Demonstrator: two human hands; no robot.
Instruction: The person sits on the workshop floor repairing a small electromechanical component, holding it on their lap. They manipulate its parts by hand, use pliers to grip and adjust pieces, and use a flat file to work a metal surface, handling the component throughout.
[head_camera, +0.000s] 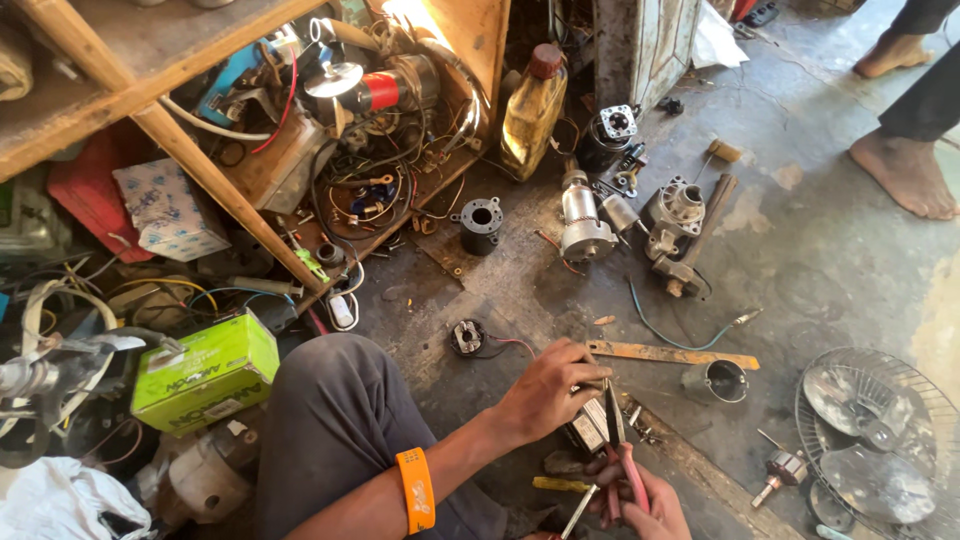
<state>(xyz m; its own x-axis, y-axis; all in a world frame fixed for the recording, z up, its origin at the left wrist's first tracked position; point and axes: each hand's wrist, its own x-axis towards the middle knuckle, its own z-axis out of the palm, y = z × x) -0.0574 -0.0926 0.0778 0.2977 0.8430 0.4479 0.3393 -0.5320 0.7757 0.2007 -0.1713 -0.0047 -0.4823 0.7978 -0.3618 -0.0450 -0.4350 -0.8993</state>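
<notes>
My left hand (548, 390), with an orange wristband (416, 490) on the arm, grips a small dark and silver electrical part (588, 428) just above the floor. Below it, my right hand (645, 508) is closed on red-handled pliers (622, 462). The plier jaws point up and touch the part beside my left fingers. My bent knee in grey trousers (335, 420) lies left of both hands. A yellow-handled screwdriver (556, 484) lies on the floor under my left wrist.
Motor parts (585, 225) and a black ring (481, 222) lie on the concrete ahead. A yellow oil bottle (532, 108) stands by a wooden shelf (200, 170) full of wires. Green box (205, 370) left, fan guard (880, 440) and metal cup (718, 380) right. Another person's bare feet (905, 170) are top right.
</notes>
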